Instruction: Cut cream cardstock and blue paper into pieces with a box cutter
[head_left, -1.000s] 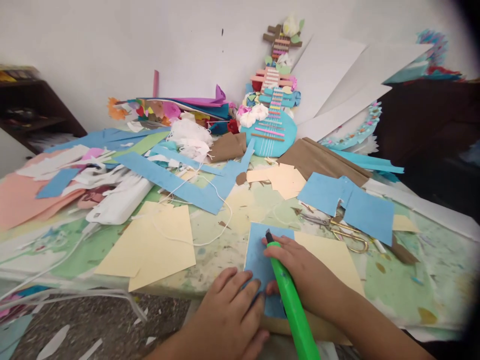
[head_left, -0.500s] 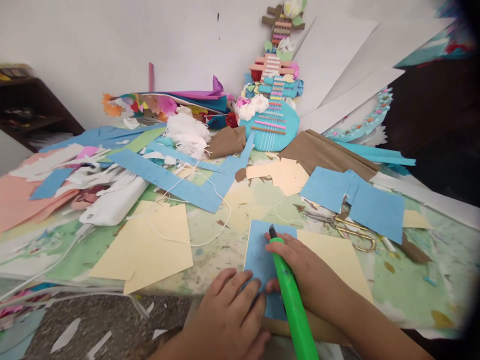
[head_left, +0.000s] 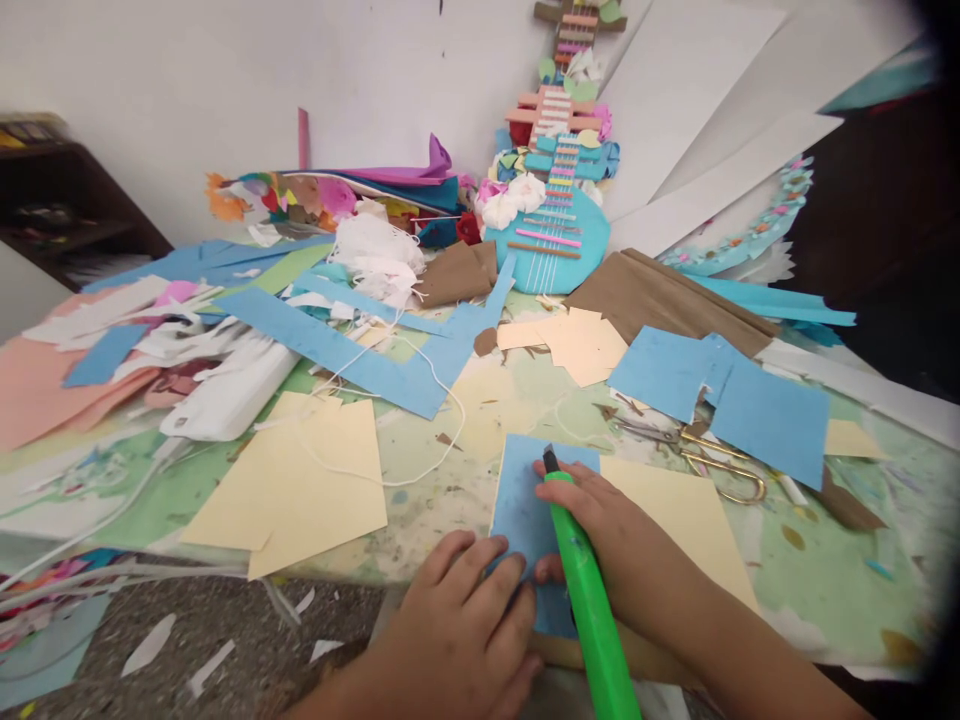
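A green utility knife [head_left: 587,600] is held in my right hand [head_left: 622,530], its dark tip pointing away from me over a blue paper piece [head_left: 521,490]. My left hand [head_left: 472,620] lies with its fingers spread at the lower left edge of that blue paper, holding nothing. Beneath the blue piece and to its right shows a cream sheet [head_left: 675,510]. Part of the blue paper is hidden under both hands.
Golden-handled scissors [head_left: 720,465] lie right, beside blue paper [head_left: 780,410]. Cream paper [head_left: 322,480], looping white string [head_left: 390,484] and a white device [head_left: 225,395] are left. A paper guitar [head_left: 555,240] leans against the wall. The table's front edge is near my left hand.
The view has shifted slightly, so the table's items sit a little differently in the picture. Both hands keep nearly the same pose on the blue paper.
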